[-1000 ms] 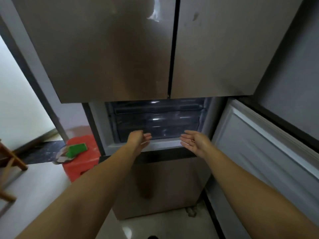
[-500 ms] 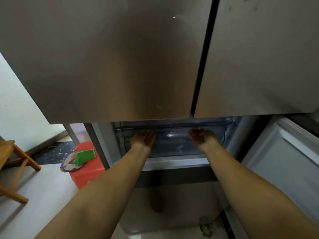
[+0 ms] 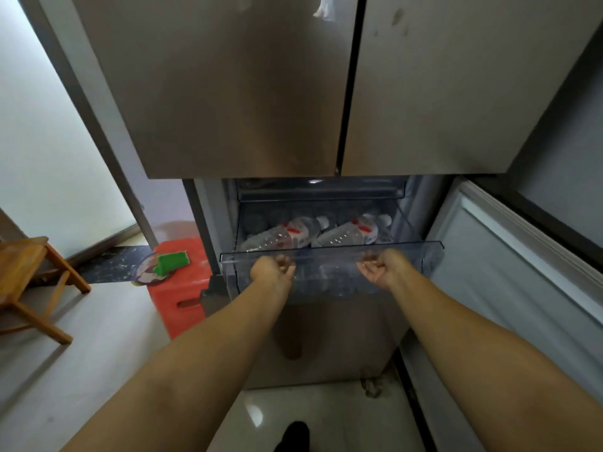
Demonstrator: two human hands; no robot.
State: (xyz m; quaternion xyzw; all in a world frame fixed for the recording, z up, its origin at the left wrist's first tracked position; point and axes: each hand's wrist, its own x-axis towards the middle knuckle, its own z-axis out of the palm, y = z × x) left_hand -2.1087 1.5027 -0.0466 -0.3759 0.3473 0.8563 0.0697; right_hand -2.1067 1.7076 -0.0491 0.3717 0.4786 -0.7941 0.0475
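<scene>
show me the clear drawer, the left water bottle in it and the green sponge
clear drawer [image 3: 329, 255], head view, middle of its front rim
left water bottle [image 3: 277, 238], head view, its clear ribbed body
green sponge [image 3: 173, 261], head view, middle of its top face

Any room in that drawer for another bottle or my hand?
Crowded in the middle: left bottle and right bottle lie side by side. A dark gap shows between left bottle and the drawer wall. Left hand and right hand grip the front rim.
</scene>
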